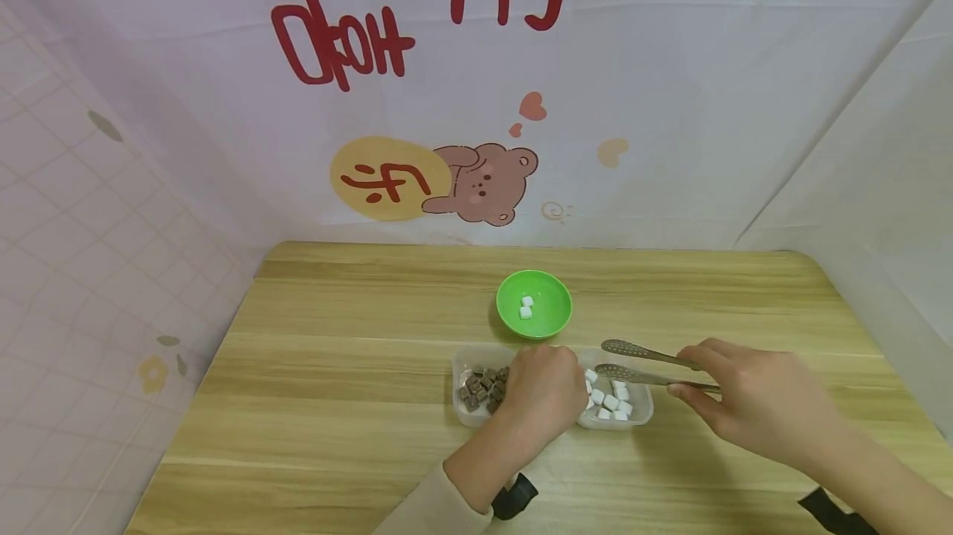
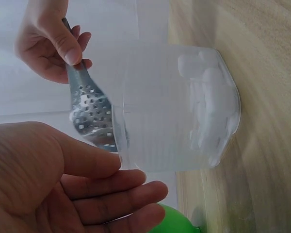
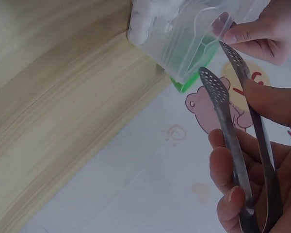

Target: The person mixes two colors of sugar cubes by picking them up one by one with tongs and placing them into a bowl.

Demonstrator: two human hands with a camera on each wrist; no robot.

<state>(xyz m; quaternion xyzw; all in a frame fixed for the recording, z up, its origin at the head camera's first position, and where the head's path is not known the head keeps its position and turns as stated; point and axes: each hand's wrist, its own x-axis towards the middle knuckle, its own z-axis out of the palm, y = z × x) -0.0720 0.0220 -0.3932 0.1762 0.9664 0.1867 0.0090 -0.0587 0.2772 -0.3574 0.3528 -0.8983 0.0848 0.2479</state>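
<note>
My right hand (image 1: 759, 403) grips metal tongs (image 3: 225, 116) with perforated tips, the two arms spread apart with nothing between them. The tips hover at the right side of a clear plastic container (image 2: 150, 107) of white cubes (image 1: 610, 403). With thumb and index finger, my left hand (image 1: 545, 390) pinches that container's rim; its other fingers extend loosely outside in the left wrist view. Left of it stands a second clear container (image 1: 457, 403) holding brown cubes (image 1: 480, 389), partly hidden behind the left hand. Two white cubes lie in a green bowl (image 1: 547, 316) behind the containers.
The wooden table (image 1: 320, 403) ends at a white cloth backdrop (image 1: 670, 88) printed with a bear and red characters. Cloth walls also flank it on the left and right. The green bowl stands close behind both containers.
</note>
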